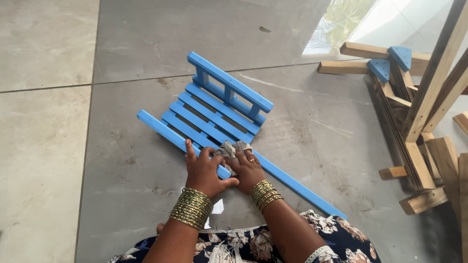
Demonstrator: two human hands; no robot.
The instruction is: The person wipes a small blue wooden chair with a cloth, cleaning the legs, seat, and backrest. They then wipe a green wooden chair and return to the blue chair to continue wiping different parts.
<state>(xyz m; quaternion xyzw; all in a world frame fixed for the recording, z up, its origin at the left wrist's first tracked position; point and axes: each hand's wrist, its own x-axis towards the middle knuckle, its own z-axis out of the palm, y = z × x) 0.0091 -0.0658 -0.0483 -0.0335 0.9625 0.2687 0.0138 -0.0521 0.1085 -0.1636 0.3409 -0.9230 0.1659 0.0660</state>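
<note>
Head view looks straight down at your two hands, both resting on a blue slatted wooden frame (214, 114) that lies flat on the grey tiled floor (63, 146). Your left hand (204, 170) presses down on the frame's long blue rail (273, 173), fingers spread a little and bent over its edge, thumb stretched toward your other hand. Your right hand (248, 170) sits just beside it, touching it at the thumb, and its fingers curl around a crumpled grey cloth (231, 148) that it holds against the rail and the nearest slats. Both wrists carry stacks of gold bangles (192, 208). The rail runs diagonally from the upper left, under your hands, down toward your flowered dark garment (336, 238) at the lower right. A small white scrap (217, 207) lies on the floor by your left wrist. Well apart, at the right edge, stand unpainted wooden pieces (419, 146) with two blue triangular corner plates (390, 63).
</note>
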